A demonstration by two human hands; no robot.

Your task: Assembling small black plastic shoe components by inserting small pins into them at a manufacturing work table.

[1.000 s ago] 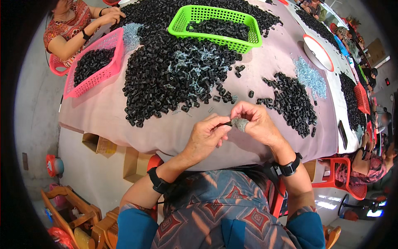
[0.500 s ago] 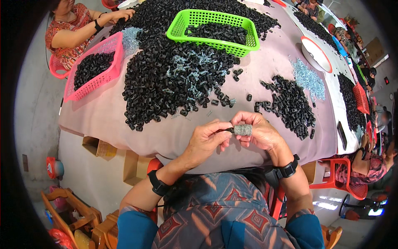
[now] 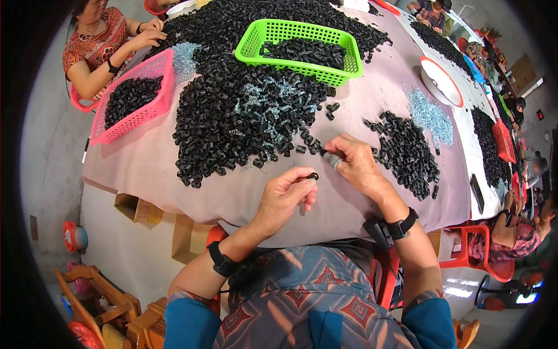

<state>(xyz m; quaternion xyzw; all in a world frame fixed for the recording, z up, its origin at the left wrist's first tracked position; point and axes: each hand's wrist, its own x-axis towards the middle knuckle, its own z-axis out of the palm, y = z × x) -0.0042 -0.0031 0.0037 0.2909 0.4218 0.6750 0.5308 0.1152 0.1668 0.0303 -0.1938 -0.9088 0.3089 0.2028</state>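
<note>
PASS: bare tablecloth (image 3: 226, 196) along near edge | PASS: lane between green basket (image 3: 290, 28) and white bowl (image 3: 439, 77) | BLOCK ahead of left hand (image 3: 282, 200): big black heap (image 3: 203, 134) | right of right hand (image 3: 357, 166): smaller black pile (image 3: 407, 157) | far left: pink basket (image 3: 166, 87)

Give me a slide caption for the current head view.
Left hand pinching a small black part, right hand with grey finger wrap at loose small black cylindrical parts on pale pink cloth.

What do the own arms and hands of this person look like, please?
Short teal-blue sleeves with patterned edges cover the upper arms. Each wrist has a thick black strap. On the right hand, a rough grey covering wraps one digit.
</note>
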